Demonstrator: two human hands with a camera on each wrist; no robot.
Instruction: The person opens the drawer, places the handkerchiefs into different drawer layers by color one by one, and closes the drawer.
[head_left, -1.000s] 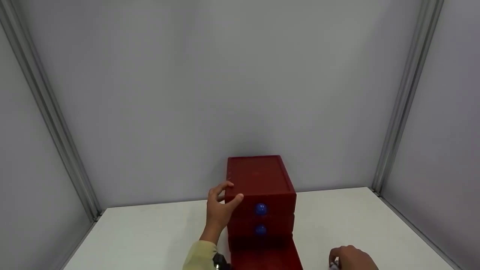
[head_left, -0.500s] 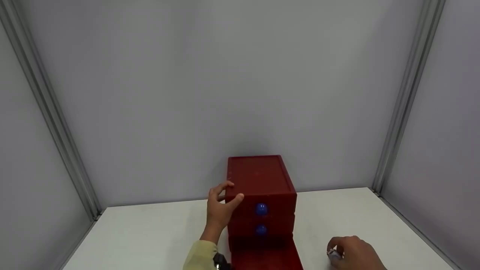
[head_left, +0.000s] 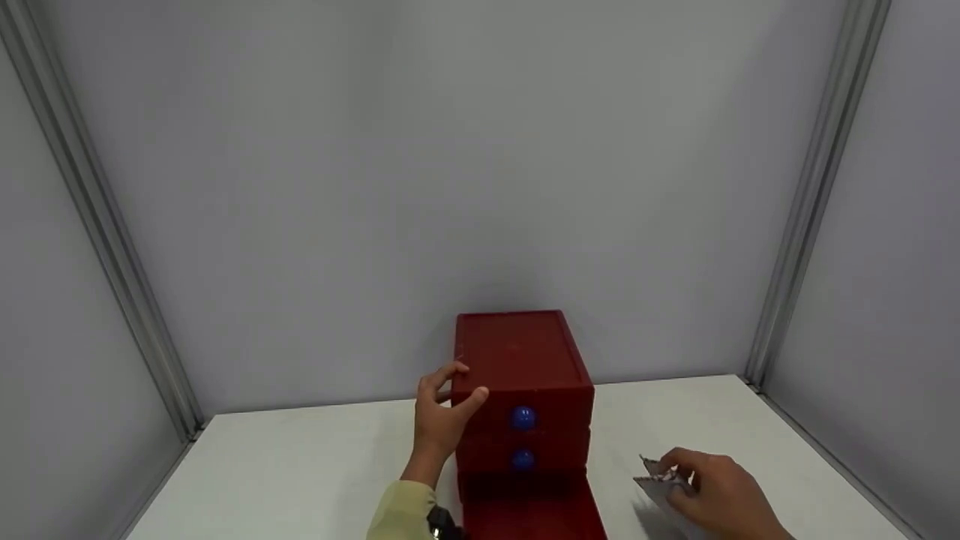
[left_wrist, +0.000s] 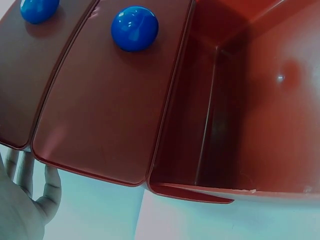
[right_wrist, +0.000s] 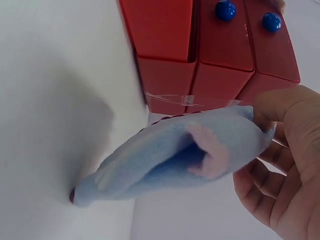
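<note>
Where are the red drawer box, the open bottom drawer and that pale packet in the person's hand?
red drawer box (head_left: pixel 517 349), head view, on its flat top.
open bottom drawer (left_wrist: pixel 260 115), left wrist view, on its inner floor.
pale packet (right_wrist: pixel 170 157), right wrist view, on its bulging middle.

Left hand (head_left: pixel 442 420) curled; right hand (head_left: pixel 712 495) apparently pinching.

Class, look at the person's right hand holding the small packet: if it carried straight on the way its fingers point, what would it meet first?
Probably the open bottom drawer of the red drawer unit: the right hand and its packet point left toward it, though depth is unclear.
</note>
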